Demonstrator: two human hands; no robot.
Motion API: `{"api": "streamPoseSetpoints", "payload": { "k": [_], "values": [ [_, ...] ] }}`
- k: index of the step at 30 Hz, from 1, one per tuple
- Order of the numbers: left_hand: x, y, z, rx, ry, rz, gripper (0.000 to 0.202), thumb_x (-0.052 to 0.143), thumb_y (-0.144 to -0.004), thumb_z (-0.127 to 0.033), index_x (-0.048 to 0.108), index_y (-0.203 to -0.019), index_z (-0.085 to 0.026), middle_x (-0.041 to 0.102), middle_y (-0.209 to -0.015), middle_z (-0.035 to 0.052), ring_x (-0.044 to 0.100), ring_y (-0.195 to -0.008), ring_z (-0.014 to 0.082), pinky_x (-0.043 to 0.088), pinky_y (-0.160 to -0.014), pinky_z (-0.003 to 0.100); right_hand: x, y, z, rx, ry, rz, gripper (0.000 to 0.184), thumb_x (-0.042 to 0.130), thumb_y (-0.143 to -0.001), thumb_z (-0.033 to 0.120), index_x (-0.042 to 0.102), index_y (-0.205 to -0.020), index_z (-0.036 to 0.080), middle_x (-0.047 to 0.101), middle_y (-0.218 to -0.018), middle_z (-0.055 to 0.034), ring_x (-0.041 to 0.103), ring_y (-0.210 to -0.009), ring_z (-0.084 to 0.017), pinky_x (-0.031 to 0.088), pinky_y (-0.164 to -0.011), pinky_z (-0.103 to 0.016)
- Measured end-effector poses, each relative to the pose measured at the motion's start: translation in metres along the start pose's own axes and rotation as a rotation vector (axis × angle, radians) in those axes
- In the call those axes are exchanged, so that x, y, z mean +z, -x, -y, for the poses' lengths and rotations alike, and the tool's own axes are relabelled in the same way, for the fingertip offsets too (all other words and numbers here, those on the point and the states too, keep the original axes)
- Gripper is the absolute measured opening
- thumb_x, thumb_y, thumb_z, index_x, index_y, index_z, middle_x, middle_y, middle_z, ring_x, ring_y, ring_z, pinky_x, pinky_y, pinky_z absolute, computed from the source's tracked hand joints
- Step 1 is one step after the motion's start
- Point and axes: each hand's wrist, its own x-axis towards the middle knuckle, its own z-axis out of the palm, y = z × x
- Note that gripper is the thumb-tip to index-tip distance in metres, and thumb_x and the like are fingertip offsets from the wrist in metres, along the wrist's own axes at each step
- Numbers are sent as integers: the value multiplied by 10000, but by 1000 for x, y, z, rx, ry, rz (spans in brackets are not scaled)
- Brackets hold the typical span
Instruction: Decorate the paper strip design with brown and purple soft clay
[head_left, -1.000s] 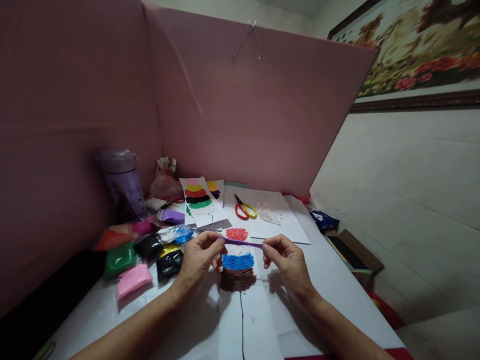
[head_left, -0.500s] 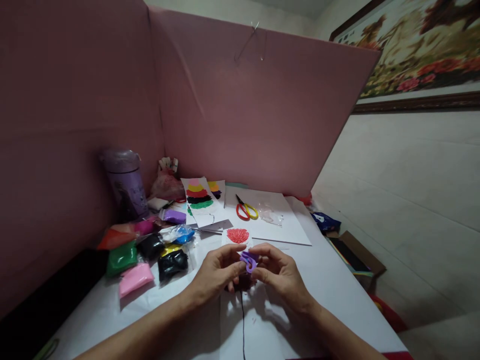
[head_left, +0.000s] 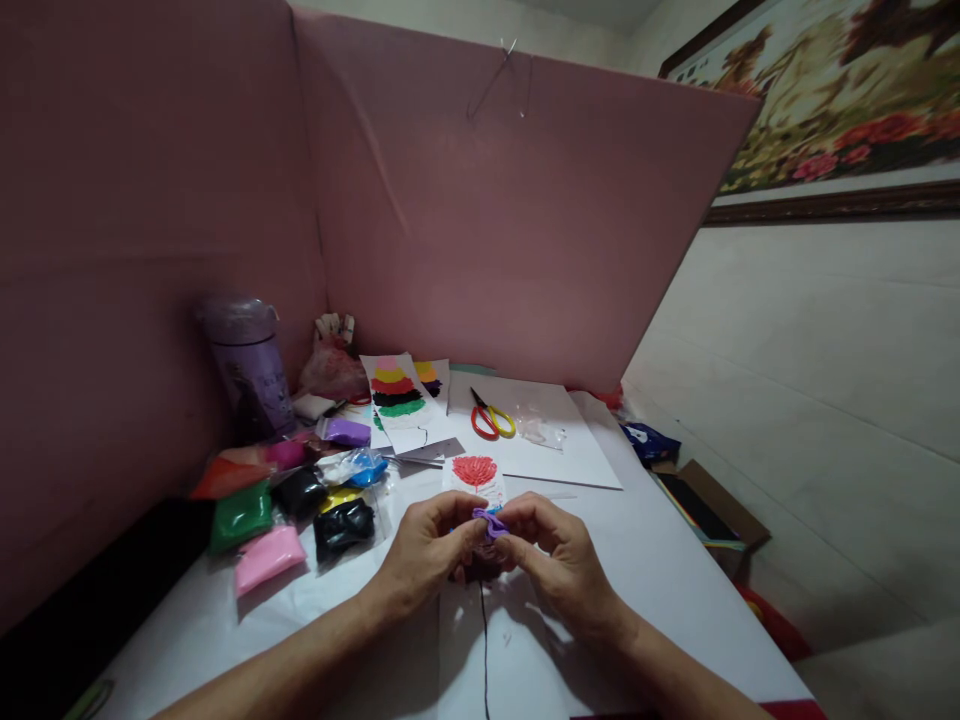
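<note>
My left hand (head_left: 429, 556) and my right hand (head_left: 561, 557) meet over a white paper strip (head_left: 491, 640), fingertips pinched together on a small lump of purple clay (head_left: 489, 520). Both hands are closed on it. The strip carries bands of coloured clay; only the red band (head_left: 475, 469) shows above my fingers, and a black line (head_left: 484, 650) runs down the paper towards me. The other bands are hidden under my hands.
Bags of coloured clay (head_left: 289, 505) lie at the left, with a purple bottle (head_left: 250, 366) behind them. A finished striped clay strip (head_left: 397, 395), red and yellow scissors (head_left: 490, 416) and a white sheet (head_left: 555, 440) lie farther back. Pink boards (head_left: 487, 220) wall the table.
A second ago the purple clay was stretched into a long strand between my hands. My hands have come together and the clay is folded into a small lump.
</note>
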Motion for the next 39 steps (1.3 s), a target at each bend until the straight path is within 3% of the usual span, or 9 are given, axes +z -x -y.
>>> {"api": "streamPoseSetpoints", "payload": {
  "k": [6, 12, 16, 23, 29, 33, 39],
  "values": [
    [0, -3, -2, 12, -34, 8, 311, 723, -709, -407, 614, -749, -119, 595, -558, -7, 497, -387, 79, 406, -362, 179, 2, -1, 1, 13, -46, -69, 135, 685, -825, 300, 666, -803, 169, 619, -745, -14, 605, -619, -136, 514, -565, -254],
    [-11, -9, -8, 66, -29, -186, 299, 733, -670, -395, 605, -716, -129, 578, -534, -22, 486, -379, 86, 406, -370, 196, -7, -11, 3, 56, -51, -298, 266, 771, -716, 392, 628, -707, 168, 584, -606, 26, 534, -473, -104, 452, -465, -234],
    [-16, -10, -14, 75, 25, -235, 321, 750, -663, -415, 626, -712, -124, 594, -565, -15, 484, -403, 81, 414, -387, 197, -15, -15, 1, 98, -43, -351, 290, 771, -711, 421, 633, -738, 167, 574, -542, 32, 537, -471, -124, 461, -500, -262],
    [-7, -5, -16, 26, 104, -151, 402, 810, -595, -447, 712, -782, -104, 598, -524, 0, 498, -423, 92, 405, -402, 195, -10, -14, 1, 150, -126, -197, 311, 800, -681, 395, 671, -860, 176, 685, -719, -19, 615, -601, -153, 521, -597, -292],
    [-3, -5, -5, 17, 60, -46, 559, 805, -625, -456, 669, -1054, -123, 603, -625, -7, 504, -408, 84, 414, -363, 191, -2, -7, -4, 127, -286, 6, 314, 801, -695, 328, 658, -937, 188, 714, -829, -33, 667, -740, -177, 529, -670, -290],
    [1, -1, -5, -44, 26, 44, 436, 749, -689, -473, 668, -915, -109, 630, -645, 21, 524, -455, 82, 421, -398, 175, 0, -4, -8, 125, -316, 46, 243, 768, -740, 259, 656, -947, 198, 691, -780, -7, 650, -689, -151, 520, -644, -267],
    [3, 3, -8, -5, -51, 58, 299, 719, -713, -399, 620, -782, -125, 632, -588, 18, 513, -427, 89, 392, -406, 191, 0, -3, -7, 110, -200, 15, 187, 736, -774, 279, 651, -909, 182, 640, -718, 5, 605, -627, -137, 501, -611, -261]
  ]
}}
